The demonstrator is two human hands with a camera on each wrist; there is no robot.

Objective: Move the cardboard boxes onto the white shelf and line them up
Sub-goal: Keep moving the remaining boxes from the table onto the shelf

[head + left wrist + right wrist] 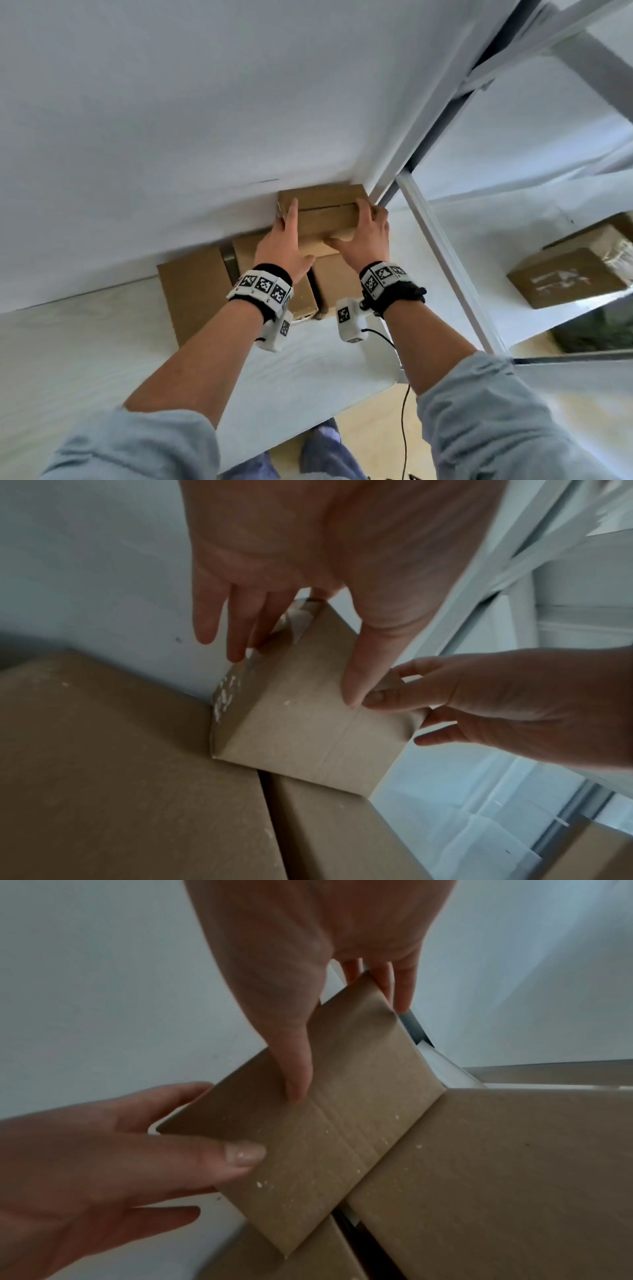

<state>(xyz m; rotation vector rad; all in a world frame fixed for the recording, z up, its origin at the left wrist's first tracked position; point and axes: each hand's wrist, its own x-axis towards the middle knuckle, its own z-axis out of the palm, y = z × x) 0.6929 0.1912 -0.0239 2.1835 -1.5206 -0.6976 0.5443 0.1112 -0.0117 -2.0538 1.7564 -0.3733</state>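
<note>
A small cardboard box (325, 214) sits on top of larger cardboard boxes (195, 291) that stand on the white shelf (102, 342), pressed into the corner against the wall. My left hand (284, 236) holds its left side, with the fingers along the side and the thumb on the near face. My right hand (366, 236) holds the right end, thumb on the near face and fingers round the far edge. The left wrist view shows my left hand (294, 669) on the small box (301, 737). In the right wrist view my right hand (346, 1042) pinches the same box (325, 1137).
A white metal shelf post (445, 260) stands just right of the small box. Beyond it, one more cardboard box (568, 274) with tape lies on the neighbouring shelf. The white wall (171, 102) is right behind the boxes. A cable (404, 411) hangs from my right wrist.
</note>
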